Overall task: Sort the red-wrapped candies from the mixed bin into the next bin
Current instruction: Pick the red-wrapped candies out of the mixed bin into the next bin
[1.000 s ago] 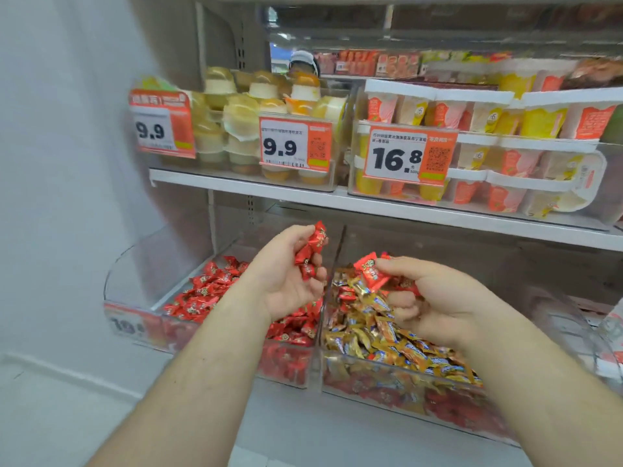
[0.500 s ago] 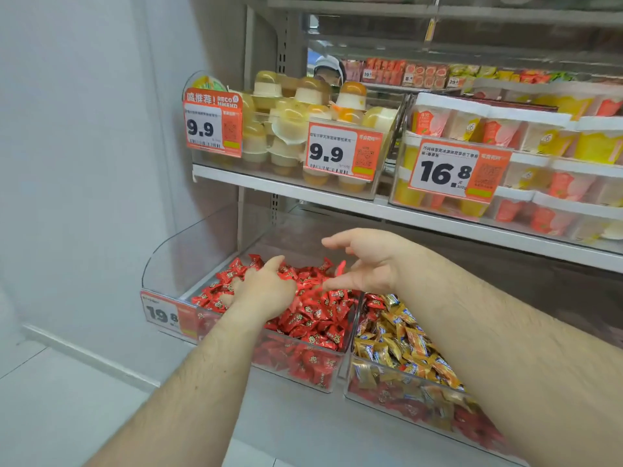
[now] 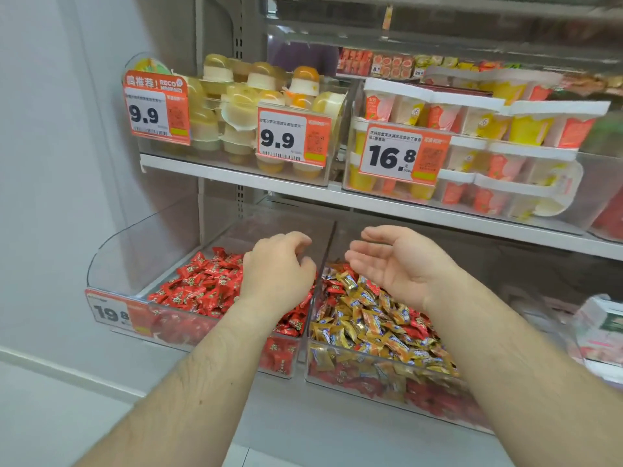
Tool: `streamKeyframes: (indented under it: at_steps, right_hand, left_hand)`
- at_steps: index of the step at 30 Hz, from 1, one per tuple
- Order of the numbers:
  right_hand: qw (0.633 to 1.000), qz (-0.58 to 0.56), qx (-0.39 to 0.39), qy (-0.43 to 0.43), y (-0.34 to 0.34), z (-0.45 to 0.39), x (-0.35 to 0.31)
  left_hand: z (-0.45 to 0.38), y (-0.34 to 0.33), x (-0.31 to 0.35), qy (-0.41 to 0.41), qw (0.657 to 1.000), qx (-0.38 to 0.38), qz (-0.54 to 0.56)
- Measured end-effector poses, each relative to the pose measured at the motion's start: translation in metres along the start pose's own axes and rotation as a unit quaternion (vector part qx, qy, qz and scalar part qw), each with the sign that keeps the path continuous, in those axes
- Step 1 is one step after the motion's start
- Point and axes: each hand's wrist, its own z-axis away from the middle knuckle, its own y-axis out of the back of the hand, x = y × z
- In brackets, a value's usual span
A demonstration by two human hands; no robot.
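Two clear plastic bins stand side by side on the lower shelf. The left bin (image 3: 111,264) holds a heap of red-wrapped candies (image 3: 202,284). The right, mixed bin (image 3: 387,375) holds gold-wrapped candies (image 3: 367,325) with red ones (image 3: 416,326) scattered among them and packed underneath. My left hand (image 3: 276,271) hovers palm down over the right end of the red heap, fingers loosely curled, nothing in it. My right hand (image 3: 394,261) hangs over the back of the mixed bin, palm turned left and fingers relaxed, holding nothing.
A clear divider wall (image 3: 323,257) separates the bins between my hands. The upper shelf (image 3: 236,178) overhangs them, carrying jelly cups (image 3: 242,106) and boxed cups (image 3: 472,146) behind price tags (image 3: 290,136). A white wall (image 3: 50,163) is at the left.
One second ago both hands held red candies. They dropped them in the left bin; now both are empty, and my right hand has moved back over the mixed bin.
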Motion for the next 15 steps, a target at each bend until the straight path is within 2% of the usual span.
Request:
streamKeyframes:
  at_steps: [3, 7, 11, 15]
  right_hand:
    - [0.995, 0.001, 0.081, 0.051, 0.047, 0.015, 0.002]
    - [0.977, 0.065, 0.181, 0.087, 0.098, 0.028, 0.009]
    - [0.95, 0.202, 0.212, 0.104, 0.133, 0.029, 0.021]
    - [0.895, 0.367, 0.226, 0.114, 0.156, 0.013, 0.029]
  left_hand:
    - [0.008, -0.013, 0.031, -0.09, 0.996, 0.026, -0.001]
    - [0.017, -0.045, 0.059, -0.159, 0.984, -0.083, -0.021]
    - [0.02, -0.082, 0.073, -0.186, 0.962, -0.192, -0.058]
    - [0.019, -0.111, 0.088, -0.201, 0.952, -0.216, -0.082]
